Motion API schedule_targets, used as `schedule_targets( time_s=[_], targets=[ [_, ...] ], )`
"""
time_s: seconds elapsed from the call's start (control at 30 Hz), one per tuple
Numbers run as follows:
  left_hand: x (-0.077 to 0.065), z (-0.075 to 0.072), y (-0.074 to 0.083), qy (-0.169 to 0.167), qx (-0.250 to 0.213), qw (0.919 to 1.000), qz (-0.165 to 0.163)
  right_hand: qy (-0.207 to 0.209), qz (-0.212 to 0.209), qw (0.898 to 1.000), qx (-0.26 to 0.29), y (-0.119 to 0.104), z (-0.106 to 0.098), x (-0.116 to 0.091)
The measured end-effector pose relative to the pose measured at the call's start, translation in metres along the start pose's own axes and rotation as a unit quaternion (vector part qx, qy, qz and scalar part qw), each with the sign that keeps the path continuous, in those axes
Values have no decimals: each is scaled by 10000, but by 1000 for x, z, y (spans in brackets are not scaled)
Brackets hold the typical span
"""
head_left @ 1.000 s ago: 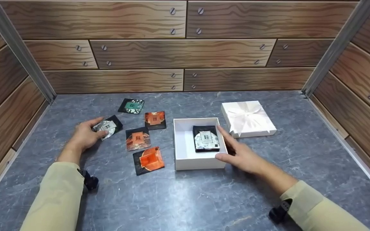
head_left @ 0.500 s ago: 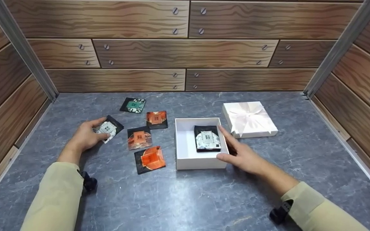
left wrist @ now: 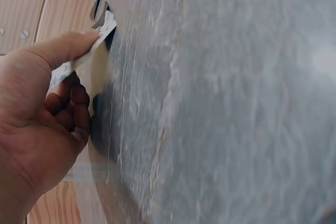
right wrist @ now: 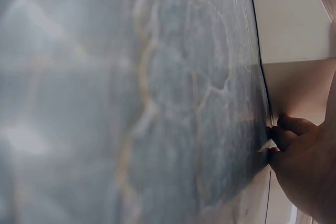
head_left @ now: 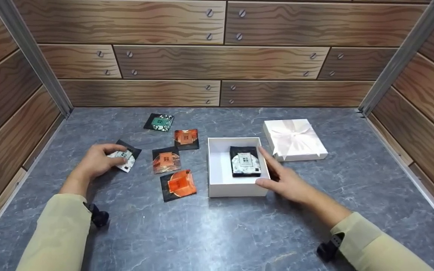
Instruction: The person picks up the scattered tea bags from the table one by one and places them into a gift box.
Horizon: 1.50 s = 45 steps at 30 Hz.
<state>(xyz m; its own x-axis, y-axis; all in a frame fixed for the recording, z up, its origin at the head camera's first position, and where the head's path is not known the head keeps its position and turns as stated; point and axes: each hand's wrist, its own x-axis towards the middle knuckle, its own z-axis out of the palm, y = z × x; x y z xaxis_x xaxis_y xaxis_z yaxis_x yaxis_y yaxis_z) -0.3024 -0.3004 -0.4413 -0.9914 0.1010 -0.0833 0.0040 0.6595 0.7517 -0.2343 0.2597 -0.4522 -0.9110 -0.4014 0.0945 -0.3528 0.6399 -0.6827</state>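
My left hand [head_left: 98,162] pinches a flat black-and-white sachet [head_left: 129,162] at the left of the table. In the left wrist view the thumb lies on top of the sachet [left wrist: 107,27], which slants up between the fingers. My right hand [head_left: 286,184] rests against the right side of an open white box [head_left: 237,191], its index finger along the rim and its thumb at the front corner. Inside the box lies another black-and-white sachet [head_left: 245,161], towards the right. The right wrist view has the lower fingers [right wrist: 294,127] touching the box wall [right wrist: 294,35] near the table.
Three orange-and-black sachets, at the back [head_left: 186,138], middle [head_left: 166,159] and front [head_left: 178,184], lie between left hand and box. A green sachet [head_left: 159,122] is farther back. A white lid [head_left: 295,139] with a ribbon bow sits behind right. Wood-patterned walls surround the grey table [head_left: 187,233].
My left hand has shifted left and nearer me with the sachet, turning it somewhat. The right hand stays at the box. The whole head view has drifted slightly.
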Motion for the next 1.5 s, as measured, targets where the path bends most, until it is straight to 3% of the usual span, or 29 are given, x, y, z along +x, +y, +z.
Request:
schedule_targets(
  time_s=[0.5,0.9,1.03,1.2,1.5],
  targets=[
    [-22,-15,-5,-412,211,9987,-220,-89,56,9995,297,0,0,0],
    [-35,-26,1,-195,220,9995,107,-97,38,9997,204,1,-1,0],
    [-37,-27,15,-73,50,9997,215,-95,77,9998,137,0,-1,0],
    [-38,-30,45,-40,-125,9992,368,-62,13,9998,185,0,-2,0],
    [-37,-12,105,54,-478,9918,1185,-42,-42,9999,158,1,0,0]
  ],
)
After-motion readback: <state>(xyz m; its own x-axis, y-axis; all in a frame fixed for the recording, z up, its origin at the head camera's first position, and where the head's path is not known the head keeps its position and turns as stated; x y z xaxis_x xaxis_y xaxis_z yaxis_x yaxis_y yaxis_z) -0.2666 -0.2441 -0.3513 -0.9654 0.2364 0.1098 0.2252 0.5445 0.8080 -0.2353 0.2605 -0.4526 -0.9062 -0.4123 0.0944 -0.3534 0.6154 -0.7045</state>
